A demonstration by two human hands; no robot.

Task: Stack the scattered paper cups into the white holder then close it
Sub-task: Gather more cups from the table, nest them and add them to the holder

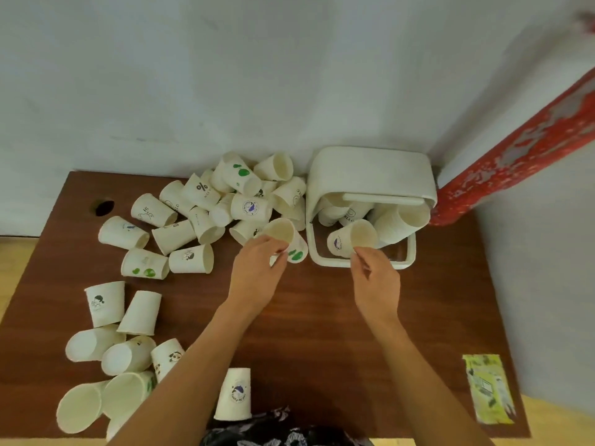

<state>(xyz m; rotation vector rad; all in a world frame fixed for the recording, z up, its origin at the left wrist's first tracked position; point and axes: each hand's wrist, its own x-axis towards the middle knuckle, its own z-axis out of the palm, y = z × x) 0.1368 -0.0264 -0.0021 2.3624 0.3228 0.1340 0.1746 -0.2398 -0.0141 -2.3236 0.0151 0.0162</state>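
Observation:
The white holder (370,175) lies on its side at the back right of the table, with its mouth facing me and its lid (404,259) folded down flat in front. Inside it lie a stack of cups (399,223) and some loose ones. My right hand (375,281) pinches the rim of a paper cup (354,240) with a purple print, at the holder's mouth. My left hand (257,272) grips a green-dotted cup (283,235) just left of the holder. Several more cups lie in a heap (225,201) behind my left hand.
Several more cups (109,349) lie and stand along the wooden table's (322,317) left front, one upside-down cup (234,394) near the front edge. A yellow-green packet (489,387) lies at the front right. A cable hole (104,207) is at back left. A wall stands directly behind.

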